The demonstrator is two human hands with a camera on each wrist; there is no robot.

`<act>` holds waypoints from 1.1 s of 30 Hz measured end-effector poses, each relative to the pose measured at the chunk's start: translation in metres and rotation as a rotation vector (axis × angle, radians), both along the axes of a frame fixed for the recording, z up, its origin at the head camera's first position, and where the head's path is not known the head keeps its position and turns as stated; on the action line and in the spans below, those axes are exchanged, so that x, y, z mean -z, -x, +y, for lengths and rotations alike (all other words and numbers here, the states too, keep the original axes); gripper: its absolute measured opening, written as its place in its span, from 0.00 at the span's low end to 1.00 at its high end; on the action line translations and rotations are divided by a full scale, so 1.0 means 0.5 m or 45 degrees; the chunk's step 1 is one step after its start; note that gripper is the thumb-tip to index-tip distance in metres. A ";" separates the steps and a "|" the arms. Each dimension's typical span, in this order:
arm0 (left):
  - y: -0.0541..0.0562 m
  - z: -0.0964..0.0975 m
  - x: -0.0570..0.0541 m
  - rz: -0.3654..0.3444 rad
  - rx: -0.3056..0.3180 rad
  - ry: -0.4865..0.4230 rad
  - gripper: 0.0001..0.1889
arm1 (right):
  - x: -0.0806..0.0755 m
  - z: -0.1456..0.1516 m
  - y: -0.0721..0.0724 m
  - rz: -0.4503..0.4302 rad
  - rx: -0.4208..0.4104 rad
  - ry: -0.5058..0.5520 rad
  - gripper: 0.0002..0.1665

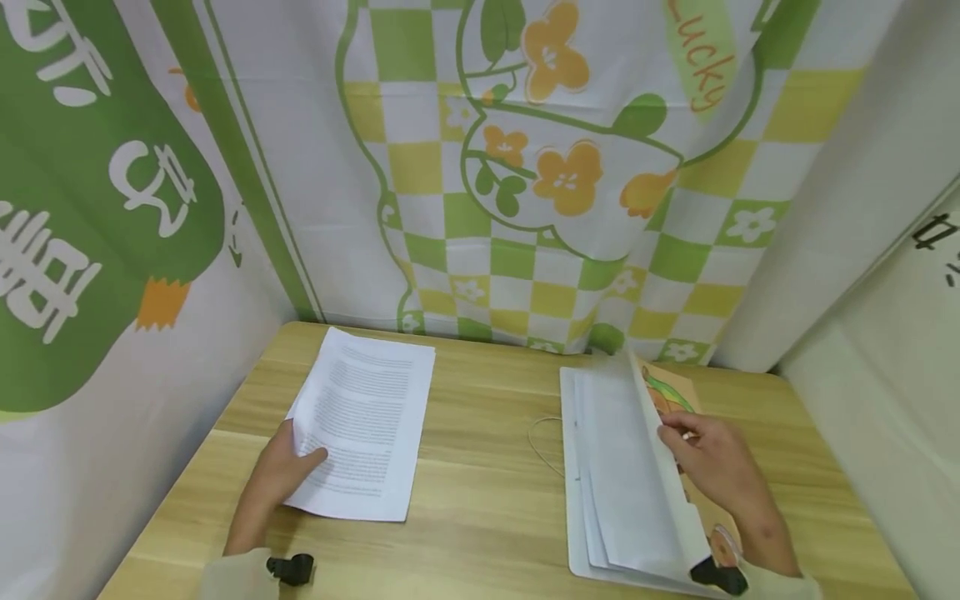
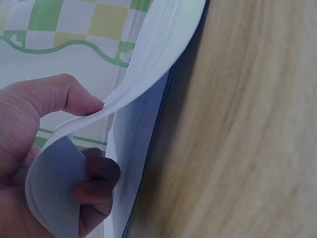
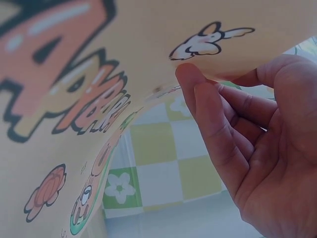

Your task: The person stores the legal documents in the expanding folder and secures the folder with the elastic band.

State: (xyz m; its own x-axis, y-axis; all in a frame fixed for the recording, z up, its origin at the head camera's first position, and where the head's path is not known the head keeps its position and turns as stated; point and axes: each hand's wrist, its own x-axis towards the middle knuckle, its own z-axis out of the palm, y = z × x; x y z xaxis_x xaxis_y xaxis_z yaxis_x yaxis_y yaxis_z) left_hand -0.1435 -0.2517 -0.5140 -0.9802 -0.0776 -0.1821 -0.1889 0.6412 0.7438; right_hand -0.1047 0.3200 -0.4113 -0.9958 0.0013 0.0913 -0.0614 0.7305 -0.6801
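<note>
On the left of the table, my left hand point(image 1: 279, 471) pinches the side edge of a stack of printed sheets point(image 1: 367, 408), thumb on top. The left wrist view shows the upper sheets point(image 2: 148, 74) bent up in a curve between thumb and fingers, with more paper beneath. My right hand point(image 1: 723, 467) pinches the edge of the cover of a paper folder point(image 1: 570, 500) and holds it lifted. Cartoon prints and large letters decorate the cover's outer side point(image 3: 148, 29). Pale sheets point(image 1: 618, 467) lie inside the folder.
A thin cord loop point(image 1: 531, 442) sticks out from the folder's left side onto the wooden table point(image 1: 487, 467). Printed cloth point(image 1: 480, 275) hangs along the table's back edge, with more cloth point(image 1: 82, 442) at the left and a pale panel point(image 1: 885, 358) at the right.
</note>
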 end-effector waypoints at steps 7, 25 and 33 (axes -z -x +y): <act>-0.008 0.001 -0.002 -0.003 -0.036 -0.048 0.43 | 0.000 -0.005 0.000 0.002 0.003 0.008 0.19; -0.009 0.010 0.000 0.118 -0.004 -0.033 0.33 | -0.003 -0.004 0.000 -0.025 0.015 -0.006 0.20; -0.013 0.014 -0.004 0.117 0.139 -0.121 0.32 | -0.005 -0.005 0.001 -0.012 -0.002 -0.011 0.19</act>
